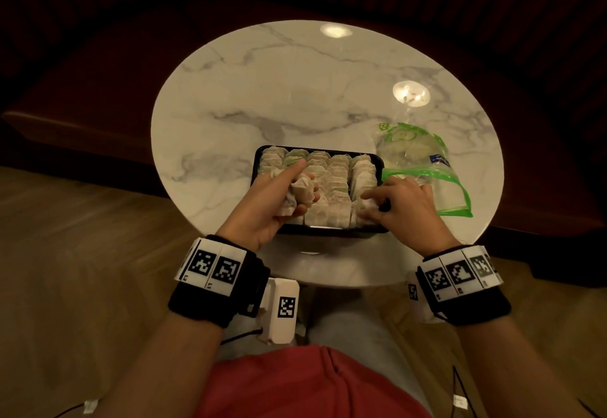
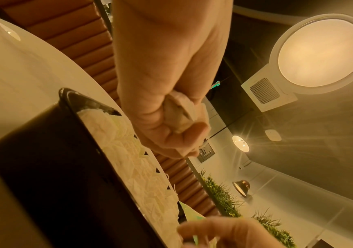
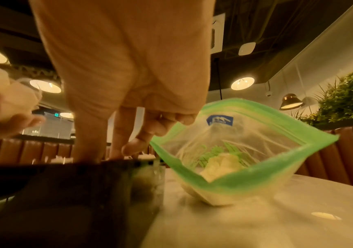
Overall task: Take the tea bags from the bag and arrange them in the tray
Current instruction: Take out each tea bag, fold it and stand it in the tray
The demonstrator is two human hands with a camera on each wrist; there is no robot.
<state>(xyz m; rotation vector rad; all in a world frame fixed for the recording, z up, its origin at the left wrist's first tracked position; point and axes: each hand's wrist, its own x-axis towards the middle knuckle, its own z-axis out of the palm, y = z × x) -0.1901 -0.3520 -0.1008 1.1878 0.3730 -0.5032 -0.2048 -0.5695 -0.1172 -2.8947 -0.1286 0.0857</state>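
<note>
Room: a dim restaurant-like space with ribbed brown bench seating, round ceiling lights and green plants along a wall.
Surface: a round white marble table with grey veins, seen from above by a seated person.
Tray: a black rectangular tray sits at the near edge of the table, between the two hands.
Tea bags in tray: rows of pale tea bags stand packed side by side, filling nearly the whole tray.
Left hand: the left hand hovers over the left part of the tray, forefinger stretched out, the other fingers curled round a small crumpled bunch of tea bags.
Right hand: the right hand rests at the tray's near right corner, fingers spread and bent, tips pressing on the tea bags there; whether it pinches one I cannot tell.
Bag: a clear zip bag with a green rim lies open just right of the tray.
Progress: judged nearly done; only a small pale clump remains inside the bag, plus the bunch in hand.
Writing: a small blue label on the bag, too blurred to read; green printed shapes, no legible words.
</note>
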